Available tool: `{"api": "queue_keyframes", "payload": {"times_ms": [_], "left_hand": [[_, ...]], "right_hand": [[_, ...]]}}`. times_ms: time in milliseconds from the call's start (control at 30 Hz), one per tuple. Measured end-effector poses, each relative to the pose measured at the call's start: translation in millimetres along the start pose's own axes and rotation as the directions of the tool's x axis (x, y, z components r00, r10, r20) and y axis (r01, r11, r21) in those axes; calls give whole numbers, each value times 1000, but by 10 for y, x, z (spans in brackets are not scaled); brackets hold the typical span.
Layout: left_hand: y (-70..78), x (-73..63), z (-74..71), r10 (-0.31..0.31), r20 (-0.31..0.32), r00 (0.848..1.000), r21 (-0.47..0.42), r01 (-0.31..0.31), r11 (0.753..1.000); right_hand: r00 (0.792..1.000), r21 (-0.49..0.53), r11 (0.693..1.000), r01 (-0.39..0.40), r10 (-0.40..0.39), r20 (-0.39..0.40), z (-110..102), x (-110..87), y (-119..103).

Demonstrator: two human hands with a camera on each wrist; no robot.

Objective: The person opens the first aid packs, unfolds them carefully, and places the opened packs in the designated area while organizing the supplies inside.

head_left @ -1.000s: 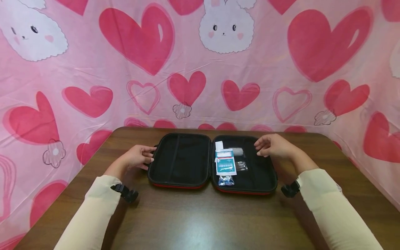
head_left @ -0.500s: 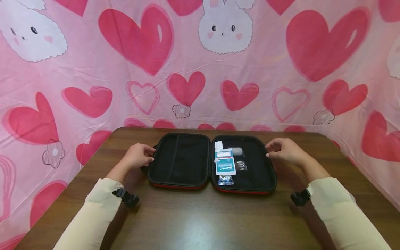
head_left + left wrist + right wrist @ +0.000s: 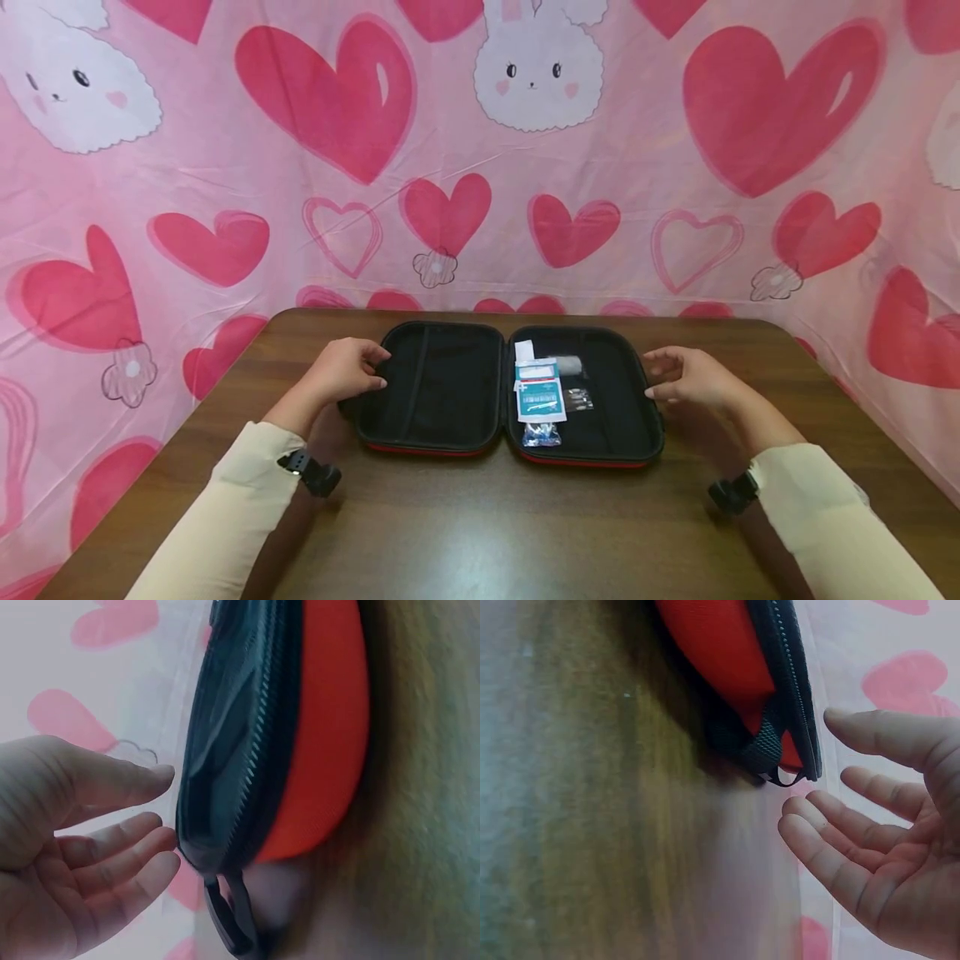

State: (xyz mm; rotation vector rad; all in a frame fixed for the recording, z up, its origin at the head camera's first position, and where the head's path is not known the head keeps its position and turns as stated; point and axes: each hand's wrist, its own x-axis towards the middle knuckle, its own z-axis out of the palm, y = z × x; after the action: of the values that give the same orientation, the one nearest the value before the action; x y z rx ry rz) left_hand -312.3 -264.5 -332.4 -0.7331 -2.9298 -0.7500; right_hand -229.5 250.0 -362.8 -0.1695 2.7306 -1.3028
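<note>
The left hand [image 3: 343, 369] and the right hand [image 3: 693, 379] are held released, fingers loosely bent, at opposite outer edges of a red-and-black case [image 3: 457, 387]; whether it is touched cannot be told. The case is laid open on the bench [image 3: 480, 533]. In its right half, a teal-and-white packet [image 3: 540, 400] is placed between a white roll [image 3: 569, 365] and a blue-and-clear packet [image 3: 542, 435].
</note>
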Motion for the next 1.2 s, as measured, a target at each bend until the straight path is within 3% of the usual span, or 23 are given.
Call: {"api": "queue_keyframes", "payload": {"times_ms": [400, 733, 933, 1200], "left_hand": [[383, 150, 32, 66, 62, 996, -59, -62, 996], [772, 389, 162, 181, 145, 973, -81, -170, 982], [1018, 556, 258, 220, 227, 949, -73, -209, 975], [1232, 772, 399, 327, 333, 884, -166, -286, 944]], "right_hand": [[992, 218, 970, -108, 90, 89, 85, -73, 1], [982, 297, 940, -170, 137, 129, 114, -76, -22], [982, 302, 937, -175, 143, 126, 125, -84, -19], [982, 314, 935, -166, 129, 135, 114, -120, 5]]}}
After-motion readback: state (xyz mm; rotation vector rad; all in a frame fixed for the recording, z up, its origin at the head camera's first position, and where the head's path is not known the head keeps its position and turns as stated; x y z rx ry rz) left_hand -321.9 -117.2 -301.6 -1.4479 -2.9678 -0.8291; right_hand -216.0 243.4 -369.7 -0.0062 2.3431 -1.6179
